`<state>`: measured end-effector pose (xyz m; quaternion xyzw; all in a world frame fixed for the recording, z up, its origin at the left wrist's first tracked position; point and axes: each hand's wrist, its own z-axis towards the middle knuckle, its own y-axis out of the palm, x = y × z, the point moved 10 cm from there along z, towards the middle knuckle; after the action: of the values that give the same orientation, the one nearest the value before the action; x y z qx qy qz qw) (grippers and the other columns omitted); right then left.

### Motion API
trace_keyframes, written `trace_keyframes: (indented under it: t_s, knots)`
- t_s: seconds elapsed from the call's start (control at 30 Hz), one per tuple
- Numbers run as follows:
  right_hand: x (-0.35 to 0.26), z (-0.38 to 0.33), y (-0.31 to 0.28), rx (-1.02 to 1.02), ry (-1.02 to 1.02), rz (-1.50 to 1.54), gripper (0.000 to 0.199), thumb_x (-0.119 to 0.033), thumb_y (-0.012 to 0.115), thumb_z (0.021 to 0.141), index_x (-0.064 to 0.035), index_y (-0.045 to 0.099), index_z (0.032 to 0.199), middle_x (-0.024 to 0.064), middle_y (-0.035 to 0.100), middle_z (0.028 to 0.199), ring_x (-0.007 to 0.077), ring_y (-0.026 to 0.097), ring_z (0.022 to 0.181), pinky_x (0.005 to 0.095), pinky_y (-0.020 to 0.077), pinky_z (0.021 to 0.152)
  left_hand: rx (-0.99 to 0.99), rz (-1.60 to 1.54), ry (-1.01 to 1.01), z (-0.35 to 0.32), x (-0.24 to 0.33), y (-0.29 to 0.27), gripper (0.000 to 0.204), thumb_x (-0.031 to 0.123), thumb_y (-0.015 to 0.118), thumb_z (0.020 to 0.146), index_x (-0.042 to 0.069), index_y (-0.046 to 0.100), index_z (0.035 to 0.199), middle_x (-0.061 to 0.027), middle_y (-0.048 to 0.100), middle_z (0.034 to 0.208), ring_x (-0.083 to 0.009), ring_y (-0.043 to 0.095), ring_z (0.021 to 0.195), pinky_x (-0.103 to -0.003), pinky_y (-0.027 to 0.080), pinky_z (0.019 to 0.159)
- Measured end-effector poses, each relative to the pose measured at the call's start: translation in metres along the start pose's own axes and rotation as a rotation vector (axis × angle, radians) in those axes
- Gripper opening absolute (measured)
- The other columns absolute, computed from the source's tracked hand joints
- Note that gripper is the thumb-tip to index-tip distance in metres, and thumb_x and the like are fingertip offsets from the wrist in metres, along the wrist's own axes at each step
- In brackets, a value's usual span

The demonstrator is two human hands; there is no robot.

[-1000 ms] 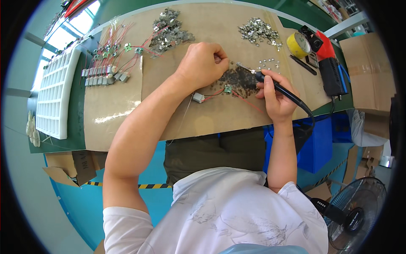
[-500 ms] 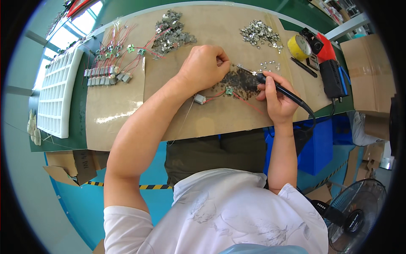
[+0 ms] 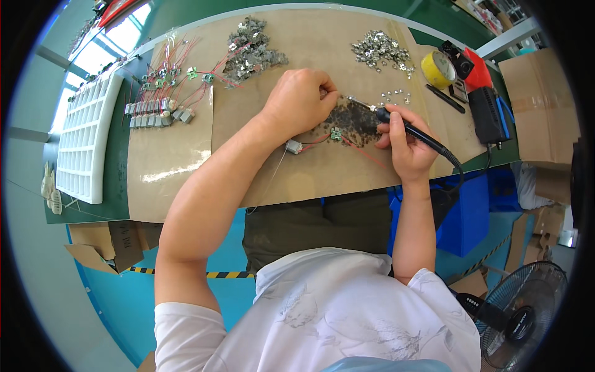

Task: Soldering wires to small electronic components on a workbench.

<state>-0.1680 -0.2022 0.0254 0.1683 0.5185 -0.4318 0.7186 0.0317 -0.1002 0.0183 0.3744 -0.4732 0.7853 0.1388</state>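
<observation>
My right hand [image 3: 409,146] holds a soldering iron [image 3: 406,126] by its black handle, its metal tip pointing left toward my left fingertips. My left hand [image 3: 302,96] is closed in a pinch just left of that tip. From under this hand a thin silvery solder wire [image 3: 273,171] trails to the front table edge; the fingertips hide its end. Below my left hand lies a small grey motor [image 3: 293,147], joined by red wires to a little green circuit board [image 3: 336,133]. The board rests at the edge of a dark scorched patch [image 3: 358,119] on the brown sheet.
Several wired motors [image 3: 155,113] lie in rows at left, beside a white compartment tray [image 3: 90,139]. Grey metal parts [image 3: 253,46] and small shiny parts [image 3: 381,49] are heaped at the back. Yellow tape [image 3: 438,69], a black pen [image 3: 445,98] and a black box [image 3: 486,116] sit right.
My left hand has shifted very slightly to the right and down. The iron, the motor and the circuit board keep practically the same places.
</observation>
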Motion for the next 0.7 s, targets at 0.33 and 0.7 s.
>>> trace_keyframes:
  t_s: [0.33, 0.7]
  knots:
    - [0.0, 0.002, 0.002, -0.001, -0.001, 0.008, 0.019, -0.01, 0.07, 0.102, 0.0035, 0.075, 0.115, 0.0088, 0.076, 0.083, 0.0082, 0.068, 0.059, 0.0205, 0.0543, 0.054, 0.003, 0.006, 0.0, 0.002, 0.0, -0.001, 0.018, 0.016, 0.079, 0.088, -0.001, 0.079, 0.095, -0.0143, 0.077, 0.08, -0.0245, 0.075, 0.073, -0.035, 0.06, 0.074]
    - [-0.001, 0.001, 0.001, -0.014, -0.008, 0.02, 0.019, -0.007, 0.069, 0.102, 0.0037, 0.074, 0.118, 0.0089, 0.076, 0.083, 0.0082, 0.069, 0.061, 0.0202, 0.054, 0.056, 0.028, -0.014, -0.001, 0.002, 0.003, -0.003, 0.019, 0.018, 0.08, 0.089, 0.001, 0.08, 0.096, -0.0123, 0.076, 0.077, -0.0216, 0.073, 0.07, -0.034, 0.059, 0.071]
